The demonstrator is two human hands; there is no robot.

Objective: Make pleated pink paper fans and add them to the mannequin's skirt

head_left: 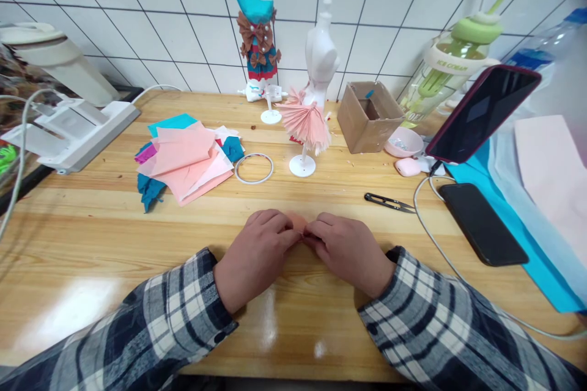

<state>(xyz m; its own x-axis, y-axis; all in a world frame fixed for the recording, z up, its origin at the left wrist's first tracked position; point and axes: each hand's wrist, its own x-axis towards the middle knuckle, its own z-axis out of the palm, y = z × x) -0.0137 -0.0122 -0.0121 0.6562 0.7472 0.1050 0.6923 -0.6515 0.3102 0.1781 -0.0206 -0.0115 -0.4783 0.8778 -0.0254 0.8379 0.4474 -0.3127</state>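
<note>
Both hands meet over the front middle of the wooden table. My left hand (262, 250) and my right hand (345, 247) pinch a small piece of peach paper (297, 221) between their fingertips, and the fingers cover most of it. Beyond them stands a small white mannequin (321, 61) on a round base, with a pleated pink paper skirt (306, 124) at its hips. A second mannequin (257, 36) behind it wears a teal top, brown bows and a teal and red lower part. Off to the left lies a pile of pink, blue and teal paper (186, 159).
Beside the paper lies a roll of tape or thin ring (254, 182). Thread snips (389, 201), a cardboard box (369, 116), a pink bowl (403, 142) and a black phone (483, 223) with a white cable are to the right. A power strip (92, 134) sits at left.
</note>
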